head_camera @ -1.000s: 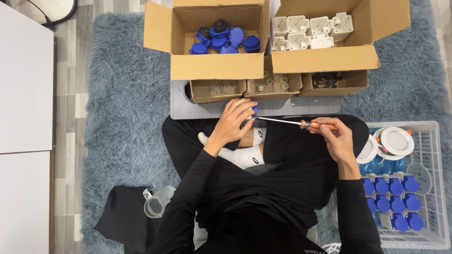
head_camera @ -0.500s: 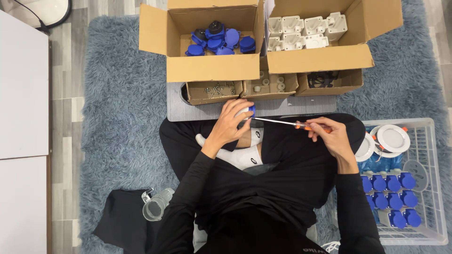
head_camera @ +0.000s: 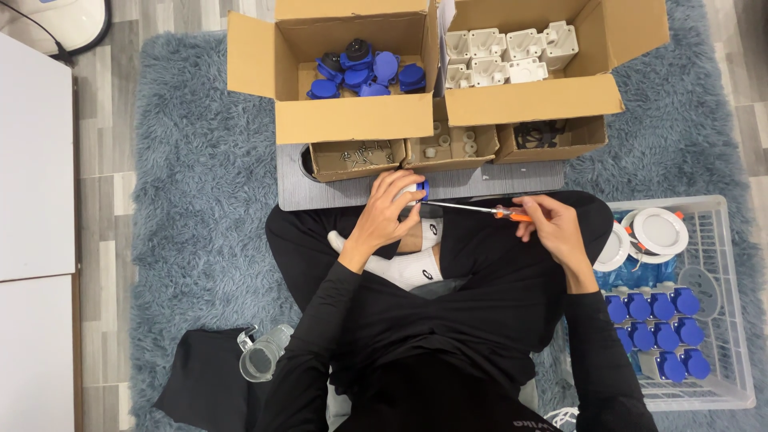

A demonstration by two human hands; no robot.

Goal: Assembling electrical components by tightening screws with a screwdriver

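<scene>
Over grey board (head_camera: 480,182), small blue-white socket (head_camera: 419,190), mostly hidden.

A shaggy blue-grey rug (head_camera: 200,208) covered a grey wood-plank floor (head_camera: 100,232). White furniture (head_camera: 32,168) stood along the left edge. The light was even.

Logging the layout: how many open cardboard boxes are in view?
5: two large ones, one with blue parts, one with white parts; three small trays in front, left, middle, right. None seems hidden.
</scene>
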